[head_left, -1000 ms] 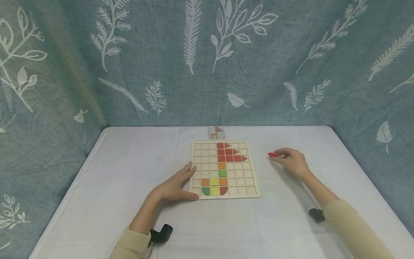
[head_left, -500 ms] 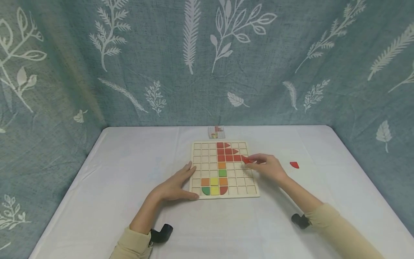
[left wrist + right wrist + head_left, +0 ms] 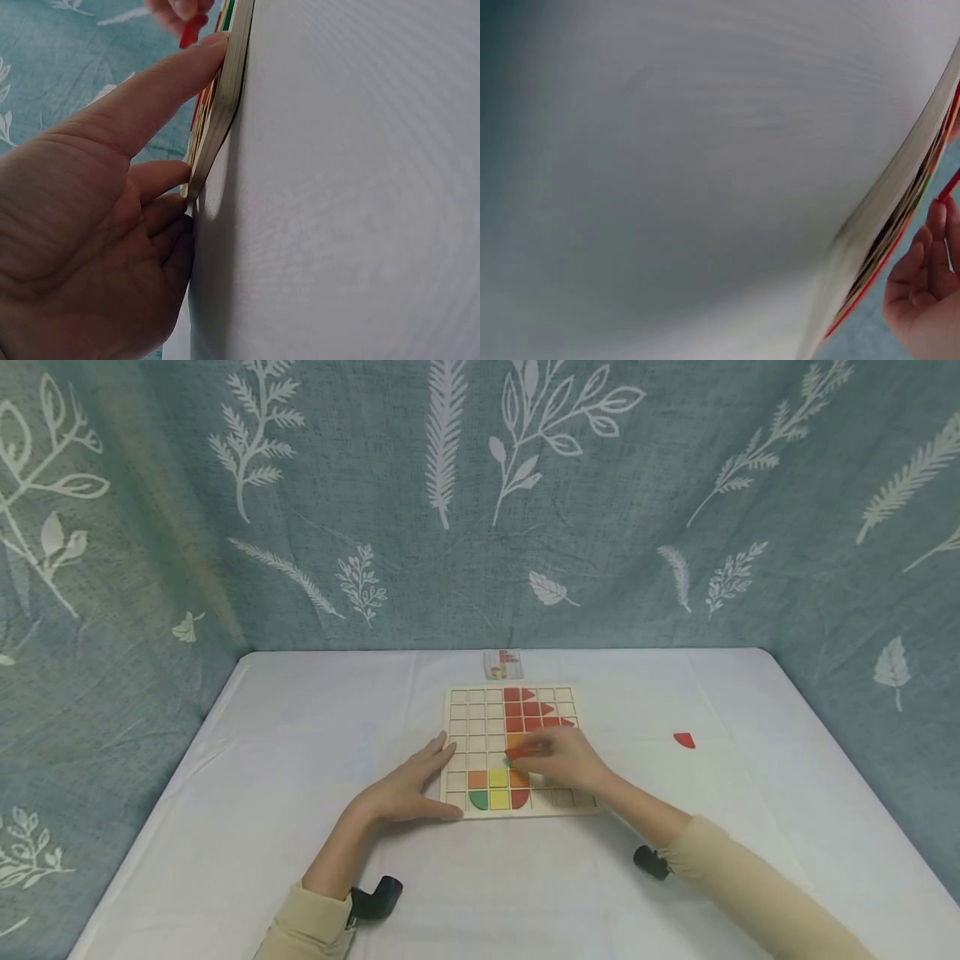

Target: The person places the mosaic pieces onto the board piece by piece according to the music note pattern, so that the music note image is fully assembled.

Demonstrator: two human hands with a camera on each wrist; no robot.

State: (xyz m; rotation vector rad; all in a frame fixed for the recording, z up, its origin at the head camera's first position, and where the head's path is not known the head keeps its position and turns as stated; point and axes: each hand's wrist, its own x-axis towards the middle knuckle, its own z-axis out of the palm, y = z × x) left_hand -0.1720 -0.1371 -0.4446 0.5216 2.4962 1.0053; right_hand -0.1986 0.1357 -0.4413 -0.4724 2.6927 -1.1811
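Note:
A wooden grid board [image 3: 471, 728] with coloured tiles lies mid-table. My left hand [image 3: 402, 789] rests at its left side, thumb along the front corner and fingers against the left edge. Over the board's middle, my right hand [image 3: 562, 758] pinches a small red tile [image 3: 521, 752]; the fingers partly hide its shape. That red tile [image 3: 193, 31] also shows in the left wrist view, tilted and apart from the board. Beneath it, a green tile [image 3: 510, 762] is mostly covered. The right wrist view catches the right fingers [image 3: 937, 217] beside the board's edge.
One red quarter-circle tile [image 3: 684, 741] lies on the white table right of the board. Behind the board is a small pattern card [image 3: 503, 665]. A leaf-patterned curtain [image 3: 450, 585] surrounds the table's back and sides.
My right hand has carried the red tile leftward from the table's right side to above the board's middle. The other red tile came into sight behind it. My left hand stays put.

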